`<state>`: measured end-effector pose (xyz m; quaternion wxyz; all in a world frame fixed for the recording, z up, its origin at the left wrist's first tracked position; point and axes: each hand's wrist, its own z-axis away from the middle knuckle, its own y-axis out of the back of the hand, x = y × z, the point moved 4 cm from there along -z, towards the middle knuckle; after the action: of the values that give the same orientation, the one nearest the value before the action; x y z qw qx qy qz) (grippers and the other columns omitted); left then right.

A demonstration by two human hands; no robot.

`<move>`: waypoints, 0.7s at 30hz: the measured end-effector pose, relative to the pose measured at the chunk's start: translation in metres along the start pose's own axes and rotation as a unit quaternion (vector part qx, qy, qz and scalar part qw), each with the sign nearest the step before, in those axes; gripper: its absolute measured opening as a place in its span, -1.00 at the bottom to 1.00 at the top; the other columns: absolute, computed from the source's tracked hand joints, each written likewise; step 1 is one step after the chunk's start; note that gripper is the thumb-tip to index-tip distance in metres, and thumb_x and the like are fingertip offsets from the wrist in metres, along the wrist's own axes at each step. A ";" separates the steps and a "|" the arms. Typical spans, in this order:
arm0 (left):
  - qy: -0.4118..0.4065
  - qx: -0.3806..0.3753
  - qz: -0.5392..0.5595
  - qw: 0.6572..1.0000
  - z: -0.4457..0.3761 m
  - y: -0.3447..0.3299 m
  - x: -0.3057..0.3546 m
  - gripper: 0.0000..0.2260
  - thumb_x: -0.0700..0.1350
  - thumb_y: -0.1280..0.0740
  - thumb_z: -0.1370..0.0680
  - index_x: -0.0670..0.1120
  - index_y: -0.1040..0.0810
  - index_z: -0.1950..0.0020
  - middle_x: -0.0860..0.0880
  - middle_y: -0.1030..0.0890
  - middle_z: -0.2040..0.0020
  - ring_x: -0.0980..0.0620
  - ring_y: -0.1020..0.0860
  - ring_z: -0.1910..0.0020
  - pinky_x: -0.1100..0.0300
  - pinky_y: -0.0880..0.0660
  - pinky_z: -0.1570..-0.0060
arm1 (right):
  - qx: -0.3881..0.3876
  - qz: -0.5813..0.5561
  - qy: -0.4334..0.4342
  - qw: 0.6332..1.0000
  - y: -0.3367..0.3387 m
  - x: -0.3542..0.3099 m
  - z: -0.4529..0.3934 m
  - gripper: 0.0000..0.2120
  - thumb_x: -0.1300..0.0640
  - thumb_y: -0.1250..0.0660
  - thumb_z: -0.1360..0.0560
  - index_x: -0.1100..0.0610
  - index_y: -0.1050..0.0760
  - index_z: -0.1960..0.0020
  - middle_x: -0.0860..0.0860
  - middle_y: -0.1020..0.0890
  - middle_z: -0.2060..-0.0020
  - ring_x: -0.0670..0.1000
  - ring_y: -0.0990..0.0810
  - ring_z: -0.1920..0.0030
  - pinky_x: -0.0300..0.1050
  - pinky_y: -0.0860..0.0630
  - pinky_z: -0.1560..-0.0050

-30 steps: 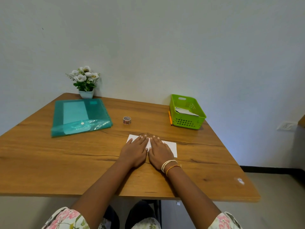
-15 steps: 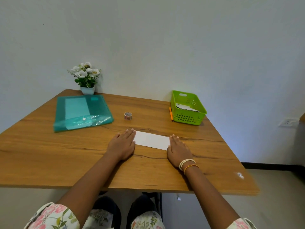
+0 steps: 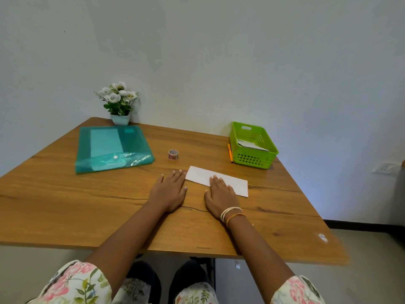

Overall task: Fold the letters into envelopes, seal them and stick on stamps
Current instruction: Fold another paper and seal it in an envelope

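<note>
Right hand [image 3: 221, 194] has slid back onto the folded letter [image 3: 232, 183]; left hand [image 3: 168, 191] stays beside it.

Table [image 3: 65, 194]: bears everything.
Folder [image 3: 112, 148]: far left; plant [image 3: 119, 104] behind it.
Tape roll [image 3: 173, 154]: centre, right of folder.
Basket [image 3: 254, 159]: far right, papers inside; pen [image 3: 230, 153] against its left side.
Folded letter [image 3: 201, 175]: before tape roll; right hand [image 3: 220, 195] on it, left hand [image 3: 168, 191] just left.
</note>
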<state>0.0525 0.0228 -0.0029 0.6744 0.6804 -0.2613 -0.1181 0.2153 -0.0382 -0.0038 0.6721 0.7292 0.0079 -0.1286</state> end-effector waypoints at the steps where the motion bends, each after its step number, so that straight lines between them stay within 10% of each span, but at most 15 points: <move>1: -0.002 0.003 0.005 1.000 0.001 0.001 -0.001 -0.49 0.10 0.05 -0.65 0.01 0.04 -0.58 0.02 0.00 -0.59 0.06 0.01 -0.55 -0.04 0.04 -0.51 | -0.002 0.004 -0.020 1.000 0.002 0.006 -0.007 -0.43 -0.07 0.04 -0.60 0.12 -0.02 -0.56 0.03 -0.07 -0.56 0.03 -0.02 -0.55 0.05 -0.01 -0.52; 11: 0.124 0.179 -0.041 0.975 0.011 0.037 -0.079 -0.45 0.02 -0.20 -0.58 -0.10 -0.16 -0.53 -0.15 -0.15 -0.55 -0.12 -0.10 -0.53 -0.16 0.01 -0.48 | 0.091 0.007 0.044 0.995 0.007 -0.023 -0.007 -0.45 -0.04 -0.03 -0.59 0.13 -0.12 -0.53 0.06 -0.14 -0.54 0.05 -0.05 -0.54 0.02 -0.05 -0.50; 17: 0.221 0.106 -0.041 0.969 -0.006 0.044 -0.152 -0.35 0.20 -0.16 -0.58 -0.04 -0.03 -0.57 -0.23 -0.06 -0.55 -0.22 0.01 -0.54 -0.35 0.10 -0.40 | 0.093 -0.037 0.119 0.988 -0.001 -0.072 -0.011 -0.51 -0.05 -0.12 -0.57 0.12 -0.32 -0.44 0.07 -0.35 -0.44 0.05 -0.22 -0.49 -0.02 -0.19 -0.46; 21: 0.230 0.094 -0.019 0.968 -0.011 0.050 -0.170 -0.36 0.24 -0.20 -0.54 -0.04 -0.19 -0.52 -0.17 -0.37 -0.39 -0.16 -0.30 -0.40 -0.39 0.02 -0.37 | 0.127 -0.057 0.104 0.985 -0.001 -0.069 -0.012 -0.59 -0.05 -0.16 -0.55 0.14 -0.46 -0.29 0.07 -0.50 -0.29 0.06 -0.41 -0.34 -0.02 -0.36 -0.34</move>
<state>-0.0941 0.1223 0.0137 0.6468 0.7547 -0.0963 0.0539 0.1506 -0.0153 0.0093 0.5612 0.8163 0.1030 -0.0904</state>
